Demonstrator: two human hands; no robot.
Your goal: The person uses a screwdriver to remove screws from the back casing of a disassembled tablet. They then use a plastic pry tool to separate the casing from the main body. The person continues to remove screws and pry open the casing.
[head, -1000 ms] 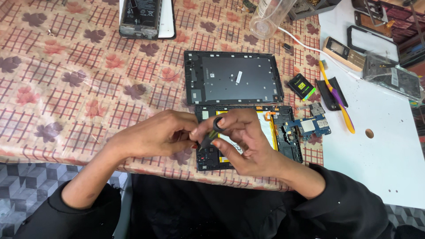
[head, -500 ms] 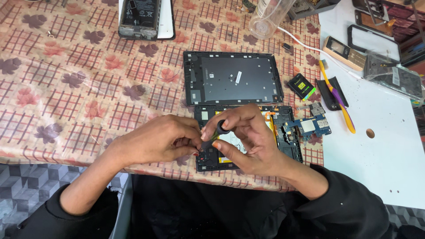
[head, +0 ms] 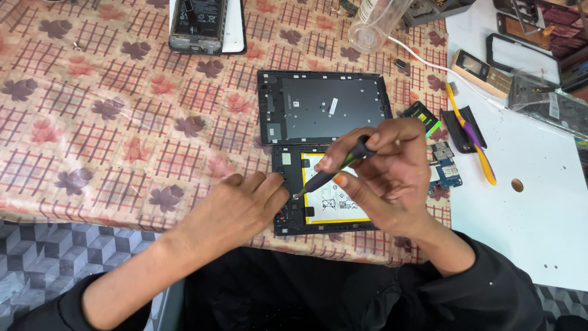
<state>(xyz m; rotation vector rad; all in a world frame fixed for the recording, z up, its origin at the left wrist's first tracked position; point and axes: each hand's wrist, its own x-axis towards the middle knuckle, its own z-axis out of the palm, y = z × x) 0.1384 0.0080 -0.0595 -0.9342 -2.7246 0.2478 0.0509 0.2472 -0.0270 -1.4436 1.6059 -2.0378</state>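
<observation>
The one camera sits on my head and looks steeply down at the table (head: 92, 122) from close above. Its near edge crosses the lower frame, my lap below it.

Table (head: 92, 92) carried a leaf-patterned checked cloth. On it lay an opened tablet chassis (head: 294, 211), detached back cover (head: 323, 107), second opened device (head: 199, 24), clear plastic bottle (head: 376, 24), white mat (head: 527, 202) bearing a purple-yellow toothbrush (head: 471, 135).

Table (head: 92, 122): covered with a checked, leaf-patterned cloth in pink and brown, filling the left and centre of the frame. White board (head: 527, 208): right side. Floor (head: 43, 263): grey cube-patterned tiles, lower left. Lighting: even.
</observation>
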